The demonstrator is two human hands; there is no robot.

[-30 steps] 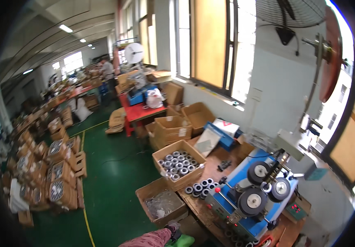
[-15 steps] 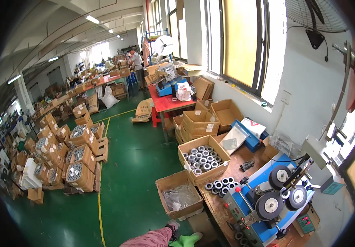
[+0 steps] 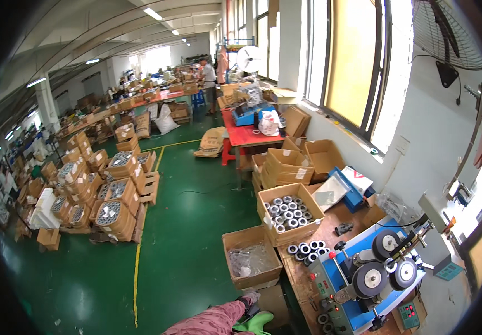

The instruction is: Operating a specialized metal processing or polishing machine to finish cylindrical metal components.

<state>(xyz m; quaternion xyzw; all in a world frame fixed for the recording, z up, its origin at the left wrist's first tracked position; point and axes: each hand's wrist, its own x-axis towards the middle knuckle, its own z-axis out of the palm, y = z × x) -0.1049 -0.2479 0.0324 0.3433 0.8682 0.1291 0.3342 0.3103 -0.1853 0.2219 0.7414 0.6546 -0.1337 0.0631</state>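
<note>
From the lower edge comes my left arm in a pink sleeve [image 3: 210, 320], with a dark band at the wrist. My left hand [image 3: 253, 299] is small and blurred just below an open cardboard box [image 3: 252, 283]. Clear plastic bags [image 3: 248, 258] lie in that box. The fingers cannot be made out, nor whether they touch anything. Close beneath the hand is a bright green thing [image 3: 259, 322], partly cut off by the lower edge. My right hand is out of view.
To the right, a wooden bench [image 3: 299, 283] bears a blue-topped machine with black wheels [image 3: 370, 279], loose dark rings [image 3: 309, 253] and a carton [image 3: 270, 213] of rings. Stacked cartons [image 3: 119, 219] stand left on the green floor [image 3: 190, 245]. A person [image 3: 209, 75] stands far off.
The whole view has swung a little left, so the scene sits further right. More of my pink sleeve shows, and my left hand lies nearer the box's lower edge.
</note>
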